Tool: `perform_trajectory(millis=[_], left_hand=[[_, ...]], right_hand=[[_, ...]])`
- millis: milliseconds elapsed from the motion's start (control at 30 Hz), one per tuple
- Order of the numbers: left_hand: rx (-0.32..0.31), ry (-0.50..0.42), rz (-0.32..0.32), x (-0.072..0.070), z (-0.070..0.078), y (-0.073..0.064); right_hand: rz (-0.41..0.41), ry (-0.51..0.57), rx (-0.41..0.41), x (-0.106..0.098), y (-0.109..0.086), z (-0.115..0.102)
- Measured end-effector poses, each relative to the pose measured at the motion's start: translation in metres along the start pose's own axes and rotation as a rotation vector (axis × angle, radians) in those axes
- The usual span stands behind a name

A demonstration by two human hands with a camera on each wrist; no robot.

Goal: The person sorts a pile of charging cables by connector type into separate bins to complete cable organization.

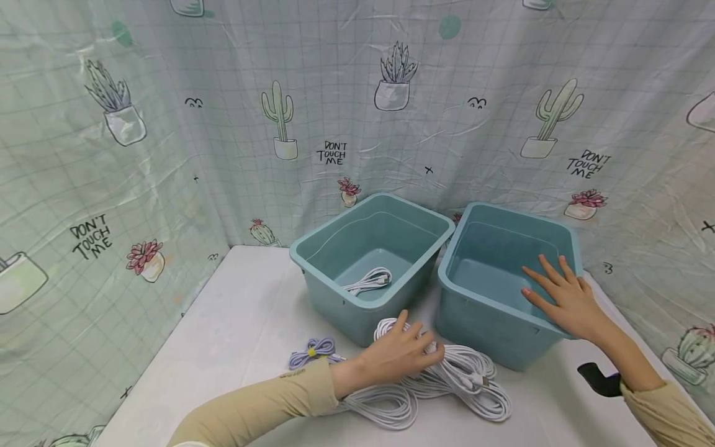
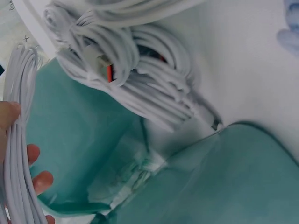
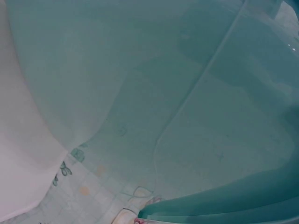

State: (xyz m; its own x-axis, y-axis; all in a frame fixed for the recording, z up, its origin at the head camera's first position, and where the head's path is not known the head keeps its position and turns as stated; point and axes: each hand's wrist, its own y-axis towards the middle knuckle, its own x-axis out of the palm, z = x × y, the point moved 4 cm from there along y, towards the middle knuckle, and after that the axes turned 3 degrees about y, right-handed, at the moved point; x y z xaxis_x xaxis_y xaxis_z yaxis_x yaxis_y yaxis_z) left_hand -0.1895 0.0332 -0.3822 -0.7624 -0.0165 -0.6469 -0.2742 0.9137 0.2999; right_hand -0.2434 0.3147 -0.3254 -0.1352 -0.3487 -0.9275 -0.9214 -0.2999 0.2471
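My left hand [image 1: 393, 355] grips a long bundle of white cable [image 2: 21, 149], with the thumb on one side and the fingers curled round the other. It is low over the table, in front of the two teal bins. Just below and right of it lie more bundled white cables [image 1: 475, 379], one showing a USB plug [image 2: 106, 67]. My right hand [image 1: 566, 301] has its fingers spread over the near right rim of the right bin [image 1: 486, 338] and holds nothing. The right wrist view shows mostly teal bin wall [image 3: 140, 93].
The left bin [image 1: 341, 310] has a white cable bundle [image 1: 368, 282] inside. A purple cable [image 1: 301, 357] with a yellow tie lies on the table [image 1: 246, 310], left of the white coils. A cactus-print curtain [image 1: 346, 74] hangs behind and at both sides.
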Motion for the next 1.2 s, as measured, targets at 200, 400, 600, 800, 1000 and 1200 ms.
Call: perform_trajectory(millis=[200, 400, 600, 800, 1000, 1200], left_hand=[[-0.007, 0.017, 0.052, -0.007, -0.006, 0.002], [-0.009, 0.047, 0.068, -0.013, -0.013, 0.004], [0.000, 0.065, 0.065, -0.021, -0.025, 0.005], [-0.011, 0.061, 0.097, -0.029, -0.039, 0.005], [-0.030, 0.081, 0.115, -0.037, -0.057, 0.004], [-0.063, 0.072, 0.097, -0.046, -0.075, -0.001]], right_hand=[[0.001, -0.006, 0.002, 0.001, 0.001, 0.001], [0.002, -0.006, 0.000, 0.001, 0.000, 0.001], [0.001, -0.001, 0.001, 0.001, 0.000, 0.001], [-0.002, -0.007, 0.007, 0.001, 0.001, 0.001], [-0.008, -0.018, 0.012, 0.003, 0.002, 0.002], [-0.006, -0.016, 0.015, 0.002, 0.001, 0.001]])
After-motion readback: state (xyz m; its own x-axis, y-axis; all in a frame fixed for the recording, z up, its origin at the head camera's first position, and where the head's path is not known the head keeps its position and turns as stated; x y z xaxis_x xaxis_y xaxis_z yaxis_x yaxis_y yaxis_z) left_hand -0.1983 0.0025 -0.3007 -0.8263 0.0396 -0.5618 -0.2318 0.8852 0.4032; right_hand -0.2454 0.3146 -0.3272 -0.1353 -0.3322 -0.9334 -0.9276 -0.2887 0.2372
